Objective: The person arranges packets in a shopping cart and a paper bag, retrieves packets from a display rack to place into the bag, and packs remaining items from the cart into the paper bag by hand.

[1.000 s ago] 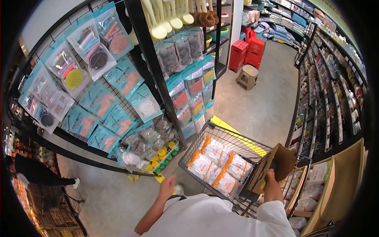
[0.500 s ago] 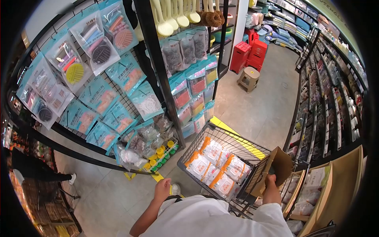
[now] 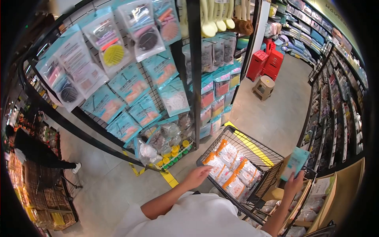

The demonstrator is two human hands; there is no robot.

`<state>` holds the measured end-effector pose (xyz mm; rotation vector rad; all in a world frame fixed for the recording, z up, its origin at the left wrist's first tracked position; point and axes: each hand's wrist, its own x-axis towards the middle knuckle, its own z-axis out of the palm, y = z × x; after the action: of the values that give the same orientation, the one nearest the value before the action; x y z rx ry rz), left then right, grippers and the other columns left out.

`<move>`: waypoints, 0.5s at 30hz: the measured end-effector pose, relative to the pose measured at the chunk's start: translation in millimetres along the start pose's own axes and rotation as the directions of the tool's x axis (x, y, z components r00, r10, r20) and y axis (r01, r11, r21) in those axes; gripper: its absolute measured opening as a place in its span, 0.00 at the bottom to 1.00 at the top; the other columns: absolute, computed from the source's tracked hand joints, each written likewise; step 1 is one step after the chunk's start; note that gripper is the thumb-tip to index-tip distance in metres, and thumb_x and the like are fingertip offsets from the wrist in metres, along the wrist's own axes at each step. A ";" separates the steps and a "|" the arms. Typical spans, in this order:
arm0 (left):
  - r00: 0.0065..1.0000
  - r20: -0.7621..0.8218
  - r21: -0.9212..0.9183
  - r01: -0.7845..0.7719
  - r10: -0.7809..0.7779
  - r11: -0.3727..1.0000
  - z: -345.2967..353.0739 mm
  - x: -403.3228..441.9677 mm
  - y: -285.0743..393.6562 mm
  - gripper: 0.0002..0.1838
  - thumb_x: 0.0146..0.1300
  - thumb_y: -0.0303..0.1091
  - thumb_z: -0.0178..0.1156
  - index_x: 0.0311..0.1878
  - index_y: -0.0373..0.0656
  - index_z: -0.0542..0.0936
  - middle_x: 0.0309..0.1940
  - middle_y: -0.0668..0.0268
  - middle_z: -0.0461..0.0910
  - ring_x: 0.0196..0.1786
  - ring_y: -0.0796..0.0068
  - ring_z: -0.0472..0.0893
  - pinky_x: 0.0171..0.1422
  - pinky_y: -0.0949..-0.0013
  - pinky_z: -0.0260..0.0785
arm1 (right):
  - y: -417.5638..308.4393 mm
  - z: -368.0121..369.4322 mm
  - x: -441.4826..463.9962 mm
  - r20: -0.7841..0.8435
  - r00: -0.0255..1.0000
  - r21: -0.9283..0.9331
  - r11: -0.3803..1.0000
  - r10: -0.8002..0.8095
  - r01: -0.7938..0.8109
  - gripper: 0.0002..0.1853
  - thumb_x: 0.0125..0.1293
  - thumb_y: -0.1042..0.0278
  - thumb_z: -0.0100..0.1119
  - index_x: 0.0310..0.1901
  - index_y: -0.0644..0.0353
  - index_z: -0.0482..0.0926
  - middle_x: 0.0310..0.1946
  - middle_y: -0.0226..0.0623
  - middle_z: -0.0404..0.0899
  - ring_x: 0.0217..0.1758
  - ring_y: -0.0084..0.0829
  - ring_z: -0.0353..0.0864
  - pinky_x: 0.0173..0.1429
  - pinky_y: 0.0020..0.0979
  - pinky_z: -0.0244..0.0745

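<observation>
A flat teal packet is in my right hand, held upright above the cardboard box at the near end of the shopping cart. The fingers are closed on the packet's lower part. My left hand hovers beside the cart's left rim, fingers curled together, with nothing visible in them. Several white and orange packs lie in the cart basket. What the cardboard box contains is hidden from this angle.
A rack of hanging teal packets stands to the left. Ahead on the floor are a small stool and red folded stools. Shelves line the right side. Another person is at far left.
My right hand has risen out of the cardboard box with the teal packet. My left hand has moved right, towards the cart. The view has shifted left.
</observation>
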<state>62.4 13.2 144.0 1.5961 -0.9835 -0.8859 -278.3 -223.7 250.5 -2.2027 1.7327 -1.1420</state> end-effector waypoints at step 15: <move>0.807 -0.439 0.269 -0.300 0.394 0.915 -139.7 -6.1 136.8 0.24 0.66 0.35 0.58 0.64 0.42 0.73 0.58 0.54 0.78 0.62 0.68 0.76 0.65 0.67 0.65 | -216.5 54.9 -143.2 0.693 0.684 0.712 0.362 -0.227 -0.601 0.17 0.63 0.81 0.59 0.52 0.62 0.70 0.36 0.29 0.73 0.34 0.15 0.69 0.32 0.17 0.65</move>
<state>163.4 50.8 307.2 1.6108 -0.9661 -0.1169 -83.2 -44.0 253.9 -1.2699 0.6298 -0.6900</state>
